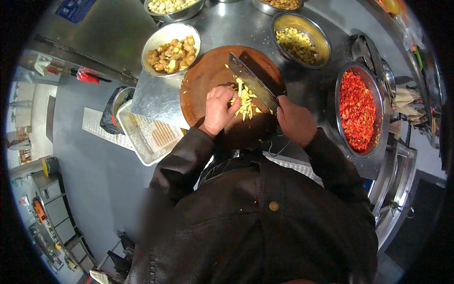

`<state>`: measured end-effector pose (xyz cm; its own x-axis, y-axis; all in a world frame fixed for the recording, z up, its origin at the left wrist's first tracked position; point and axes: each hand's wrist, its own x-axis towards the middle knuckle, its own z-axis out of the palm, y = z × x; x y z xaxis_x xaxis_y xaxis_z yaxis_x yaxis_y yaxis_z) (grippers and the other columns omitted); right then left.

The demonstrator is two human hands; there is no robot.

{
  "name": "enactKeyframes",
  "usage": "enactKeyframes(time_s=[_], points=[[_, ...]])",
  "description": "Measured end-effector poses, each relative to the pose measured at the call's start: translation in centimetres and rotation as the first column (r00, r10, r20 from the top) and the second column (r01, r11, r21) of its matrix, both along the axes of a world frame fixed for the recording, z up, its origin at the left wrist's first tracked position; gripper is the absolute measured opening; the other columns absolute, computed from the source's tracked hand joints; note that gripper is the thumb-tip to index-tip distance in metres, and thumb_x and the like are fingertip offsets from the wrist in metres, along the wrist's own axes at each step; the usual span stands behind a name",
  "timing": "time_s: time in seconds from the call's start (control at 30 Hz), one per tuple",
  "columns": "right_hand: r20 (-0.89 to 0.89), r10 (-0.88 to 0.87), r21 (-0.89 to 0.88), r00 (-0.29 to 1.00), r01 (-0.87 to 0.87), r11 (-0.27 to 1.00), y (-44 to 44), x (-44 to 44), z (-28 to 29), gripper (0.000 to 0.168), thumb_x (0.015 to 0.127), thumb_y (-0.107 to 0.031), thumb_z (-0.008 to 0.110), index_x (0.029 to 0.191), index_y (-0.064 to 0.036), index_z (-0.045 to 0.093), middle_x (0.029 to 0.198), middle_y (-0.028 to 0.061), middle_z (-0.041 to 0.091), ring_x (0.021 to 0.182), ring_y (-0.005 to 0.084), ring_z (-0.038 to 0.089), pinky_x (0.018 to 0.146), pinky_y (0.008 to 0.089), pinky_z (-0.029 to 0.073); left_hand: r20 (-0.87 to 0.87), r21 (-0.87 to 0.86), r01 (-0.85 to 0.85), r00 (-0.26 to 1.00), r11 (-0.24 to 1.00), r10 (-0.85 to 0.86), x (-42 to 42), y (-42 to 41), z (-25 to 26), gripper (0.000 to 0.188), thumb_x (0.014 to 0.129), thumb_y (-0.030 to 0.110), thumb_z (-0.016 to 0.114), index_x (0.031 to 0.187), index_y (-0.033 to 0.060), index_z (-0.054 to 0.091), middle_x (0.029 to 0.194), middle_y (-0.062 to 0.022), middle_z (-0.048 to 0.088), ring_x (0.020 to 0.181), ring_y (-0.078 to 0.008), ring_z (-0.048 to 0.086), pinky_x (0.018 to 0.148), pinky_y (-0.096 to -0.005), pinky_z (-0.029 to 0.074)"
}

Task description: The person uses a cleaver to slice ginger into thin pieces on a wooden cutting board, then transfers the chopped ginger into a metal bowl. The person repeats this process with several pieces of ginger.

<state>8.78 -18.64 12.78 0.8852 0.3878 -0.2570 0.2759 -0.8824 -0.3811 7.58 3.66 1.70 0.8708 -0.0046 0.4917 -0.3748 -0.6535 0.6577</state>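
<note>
My right hand [297,121] grips the handle of a cleaver [253,80], whose broad blade stands edge-down over a round wooden chopping board [198,81]. Beside the blade lies a loose heap of cut yellow ginger [245,106], in sticks and small pieces. My left hand [220,108] rests at the heap's left side with its fingers curled. Its fingertips touch or nearly touch the ginger; whether they pinch a piece is hidden. A few bits are scattered over the board.
A white bowl of ginger roots [172,56] stands behind the board to the left. A metal bowl with sliced ginger [298,44] is back right. Chopped red chillies [358,110] fill a large bowl at right. A white plastic basket [149,135] sits below the table's left edge.
</note>
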Motion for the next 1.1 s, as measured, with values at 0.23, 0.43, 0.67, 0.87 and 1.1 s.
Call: enactKeyframes(time_s=[0.23, 0.43, 0.67, 0.87, 1.1], points=[[-0.082, 0.146, -0.05, 0.986, -0.151, 0.987, 0.4, -0.3, -1.6, 0.021, 0.095, -0.023, 0.041, 0.103, -0.004, 0.04, 0.073, 0.0228, 0.062, 0.069, 0.0452, 0.061, 0.06, 0.0577, 0.046, -0.072, -0.076, -0.047, 0.997, 0.996, 0.042, -0.2, -0.6, 0.5, 0.013, 0.073, 0.009, 0.069, 0.082, 0.0058, 0.059, 0.095, -0.0101, 0.061, 0.093, -0.0322, 0.056, 0.082, -0.0386, 0.047], [-0.077, 0.18, -0.003, 0.981, -0.18, 0.984, 0.4, 0.4, -1.6, 0.02, 0.094, -0.022, 0.042, 0.1, -0.004, 0.039, 0.071, 0.0232, 0.061, 0.069, 0.0443, 0.061, 0.059, 0.0553, 0.047, -0.006, 0.026, 0.002, 1.0, 1.0, -0.002, 0.0, -0.2, -0.3, 0.018, 0.073, 0.01, 0.07, 0.089, 0.0058, 0.063, 0.102, -0.0105, 0.06, 0.095, -0.0315, 0.056, 0.082, -0.0376, 0.048], [-0.046, 0.085, 0.079, 0.995, -0.082, 0.994, 1.2, 0.4, -5.1, 0.019, 0.093, -0.021, 0.046, 0.103, -0.006, 0.04, 0.074, 0.0248, 0.06, 0.072, 0.0465, 0.059, 0.061, 0.0571, 0.045, -0.051, 0.016, 0.016, 0.999, 1.0, -0.016, 0.1, -0.3, -0.4, 0.019, 0.072, 0.012, 0.071, 0.089, 0.0058, 0.063, 0.103, -0.0115, 0.062, 0.097, -0.0315, 0.056, 0.083, -0.0386, 0.047], [0.047, -0.058, 0.262, 0.997, 0.044, 0.964, -1.5, -0.6, -4.2, 0.027, 0.094, -0.026, 0.047, 0.111, -0.005, 0.044, 0.078, 0.0261, 0.061, 0.074, 0.0467, 0.06, 0.062, 0.0569, 0.046, -0.107, -0.032, 0.01, 0.994, 0.999, -0.014, 0.2, 0.3, 1.8, 0.024, 0.075, 0.015, 0.072, 0.093, 0.0047, 0.06, 0.102, -0.0119, 0.061, 0.097, -0.0335, 0.054, 0.084, -0.0409, 0.046], [0.15, -0.088, 0.314, 0.985, 0.037, 0.949, -2.6, -1.2, -3.2, 0.03, 0.093, -0.026, 0.049, 0.114, -0.005, 0.046, 0.073, 0.0255, 0.061, 0.067, 0.0456, 0.06, 0.059, 0.0562, 0.046, -0.271, 0.13, 0.395, 0.896, 0.909, -0.351, 4.7, 3.1, 0.9, 0.031, 0.093, 0.019, 0.053, 0.119, 0.0031, 0.056, 0.123, -0.0187, 0.056, 0.123, -0.0366, 0.047, 0.102, -0.0428, 0.039]])
